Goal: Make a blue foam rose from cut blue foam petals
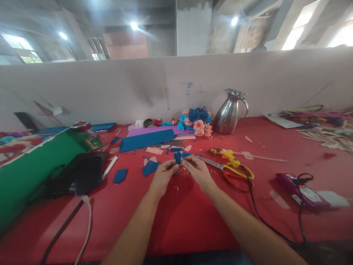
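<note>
Between my two hands, over the middle of the red table, is a small blue paper flower (178,157). My left hand (162,176) pinches it from the left with thumb and fingers closed. From the other side, my right hand (199,171) also has its fingertips closed on the blue paper. Cut blue paper petals (150,168) lie just left of my left hand. Scissors (234,171) with yellow and red handles rest at the right of my right hand, their blades reaching close to it. Behind them lies a yellow glue gun (228,156).
A steel jug (227,112) and a bunch of paper flowers (197,121) stand by the white partition. Blue crepe paper (147,140) lies in front of it. A purple power box (302,191) with cables sits right, a green box (41,173) left, near a glass jar (91,138).
</note>
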`<action>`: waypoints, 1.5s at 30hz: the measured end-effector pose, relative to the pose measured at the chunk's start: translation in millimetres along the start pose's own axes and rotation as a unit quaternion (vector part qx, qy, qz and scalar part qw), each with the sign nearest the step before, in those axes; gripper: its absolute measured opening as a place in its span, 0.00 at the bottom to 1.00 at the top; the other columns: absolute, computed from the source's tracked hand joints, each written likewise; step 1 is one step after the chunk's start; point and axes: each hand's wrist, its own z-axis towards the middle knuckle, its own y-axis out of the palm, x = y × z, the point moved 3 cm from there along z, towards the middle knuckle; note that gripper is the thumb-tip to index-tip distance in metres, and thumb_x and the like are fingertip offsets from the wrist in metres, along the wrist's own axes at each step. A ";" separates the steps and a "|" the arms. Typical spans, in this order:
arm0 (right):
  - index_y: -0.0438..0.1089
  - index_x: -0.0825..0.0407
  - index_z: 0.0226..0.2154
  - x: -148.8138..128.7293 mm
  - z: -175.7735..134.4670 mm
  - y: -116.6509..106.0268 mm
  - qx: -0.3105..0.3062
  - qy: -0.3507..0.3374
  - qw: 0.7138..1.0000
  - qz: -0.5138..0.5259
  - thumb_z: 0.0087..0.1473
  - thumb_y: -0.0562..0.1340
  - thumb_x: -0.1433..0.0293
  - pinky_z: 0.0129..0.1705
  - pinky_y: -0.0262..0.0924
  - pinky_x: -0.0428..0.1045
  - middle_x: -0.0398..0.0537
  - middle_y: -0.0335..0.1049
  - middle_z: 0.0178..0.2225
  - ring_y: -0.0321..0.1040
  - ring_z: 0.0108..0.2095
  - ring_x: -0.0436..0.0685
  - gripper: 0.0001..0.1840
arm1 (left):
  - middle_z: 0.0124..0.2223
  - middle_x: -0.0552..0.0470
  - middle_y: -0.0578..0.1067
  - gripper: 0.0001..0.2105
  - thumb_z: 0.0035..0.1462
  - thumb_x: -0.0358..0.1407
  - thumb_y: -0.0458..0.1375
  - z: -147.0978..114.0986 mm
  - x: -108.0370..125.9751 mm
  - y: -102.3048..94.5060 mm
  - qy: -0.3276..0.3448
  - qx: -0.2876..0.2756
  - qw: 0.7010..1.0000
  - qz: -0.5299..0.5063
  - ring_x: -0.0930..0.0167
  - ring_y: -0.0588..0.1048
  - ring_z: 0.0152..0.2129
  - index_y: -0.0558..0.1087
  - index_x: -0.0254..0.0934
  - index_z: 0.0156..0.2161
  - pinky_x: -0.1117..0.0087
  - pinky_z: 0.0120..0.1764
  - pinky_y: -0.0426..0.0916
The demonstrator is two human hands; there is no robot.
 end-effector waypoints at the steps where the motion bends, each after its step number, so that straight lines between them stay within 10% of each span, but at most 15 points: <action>1: 0.68 0.52 0.29 1.1 0.2 -0.1 0.001 -0.002 1.000 -0.004 0.49 0.61 0.58 0.23 0.55 0.45 0.42 0.68 0.25 0.58 0.21 0.48 0.13 | 0.28 0.53 0.73 0.10 0.43 0.38 0.66 0.0 0.0 -0.2 0.001 0.001 1.000 0.004 0.75 0.65 0.24 0.78 0.35 0.32 0.74 0.31 0.60; 45: 0.69 0.49 0.32 -17.7 -12.6 -2.2 0.062 -0.197 0.959 -0.196 0.53 0.59 0.71 0.28 0.58 0.47 0.45 0.66 0.30 0.60 0.25 0.51 0.04 | 0.25 0.53 0.73 0.12 0.38 0.39 0.69 0.1 4.8 0.3 0.023 0.052 0.996 0.062 0.74 0.66 0.23 0.77 0.34 0.28 0.73 0.29 0.61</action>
